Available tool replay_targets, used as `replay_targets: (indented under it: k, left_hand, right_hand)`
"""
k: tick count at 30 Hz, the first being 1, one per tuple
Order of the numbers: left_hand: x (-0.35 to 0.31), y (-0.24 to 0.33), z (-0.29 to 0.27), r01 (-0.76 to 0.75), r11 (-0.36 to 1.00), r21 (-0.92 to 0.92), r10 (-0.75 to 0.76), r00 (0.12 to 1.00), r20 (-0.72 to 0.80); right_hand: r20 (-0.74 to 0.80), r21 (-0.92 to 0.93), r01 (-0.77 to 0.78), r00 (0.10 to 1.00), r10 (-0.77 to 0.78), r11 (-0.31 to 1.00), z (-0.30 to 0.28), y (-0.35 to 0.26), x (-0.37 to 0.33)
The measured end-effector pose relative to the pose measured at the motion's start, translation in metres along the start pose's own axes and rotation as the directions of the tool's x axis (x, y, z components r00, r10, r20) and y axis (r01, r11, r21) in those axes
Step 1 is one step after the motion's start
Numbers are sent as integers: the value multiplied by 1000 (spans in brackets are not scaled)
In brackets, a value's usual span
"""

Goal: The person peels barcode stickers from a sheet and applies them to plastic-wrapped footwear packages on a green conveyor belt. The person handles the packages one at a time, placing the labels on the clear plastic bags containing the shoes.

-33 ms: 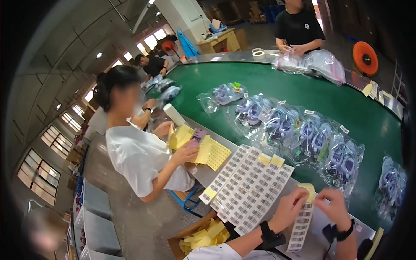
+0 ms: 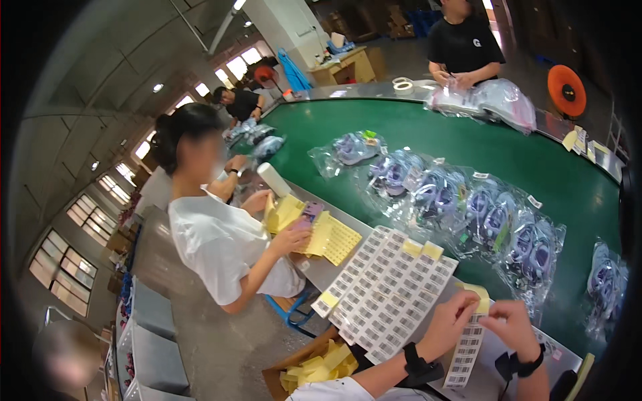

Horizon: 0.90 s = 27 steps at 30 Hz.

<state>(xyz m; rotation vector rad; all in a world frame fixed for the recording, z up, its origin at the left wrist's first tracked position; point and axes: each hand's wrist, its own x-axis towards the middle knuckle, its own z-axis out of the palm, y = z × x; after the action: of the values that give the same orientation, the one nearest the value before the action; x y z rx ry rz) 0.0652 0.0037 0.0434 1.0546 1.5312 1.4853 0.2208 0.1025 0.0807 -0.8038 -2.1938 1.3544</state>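
Note:
A narrow white strip of barcode labels (image 2: 463, 357) hangs down over the metal table edge, its yellow backing (image 2: 477, 293) curling back at the top. My left hand (image 2: 447, 326) pinches the strip near that curl. Beside its right edge, my right hand (image 2: 516, 327) is closed, thumb and fingertips together; whatever it holds, if anything, is too small to make out. To the left of my hands, overlapping white label sheets (image 2: 394, 294) lie on the metal ledge, with yellow backing showing at some ends.
Bagged pairs of bluish-purple shoes (image 2: 481, 207) line the green belt (image 2: 314, 117). A carton of yellow paper scraps (image 2: 324, 367) sits below at left. Beside me, a person in white (image 2: 224, 240) holds yellow sheets and a phone. Across, a person in black (image 2: 465, 47) handles plastic bags.
The whole view has shifted slightly. My right hand is a little closer to the label strip, fingertips now at its edge. My left hand keeps its pinch.

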Motion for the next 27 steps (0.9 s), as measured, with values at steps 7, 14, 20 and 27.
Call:
replay_targets:
  k: [7, 14, 20, 27]
  left_hand:
    - [-8, 43, -8, -69, 982, 178, 29, 975, 218]
    - [-10, 38, 2, -253, 933, 256, 204, 958, 203]
    - [-8, 39, 14, -267, 930, 253, 223, 956, 191]
    - [-7, 26, 24, -41, 986, 162, 14, 986, 165]
  right_hand:
    - [-131, 429, -114, 974, 187, 896, 14, 6, -25]
    - [-433, 229, 156, 900, -43, 961, 21, -2, -25]
    - [-435, 130, 172, 895, -100, 976, 3, 6, -34]
    - [-462, -248, 324, 789, -405, 913, 4, -3, -33]
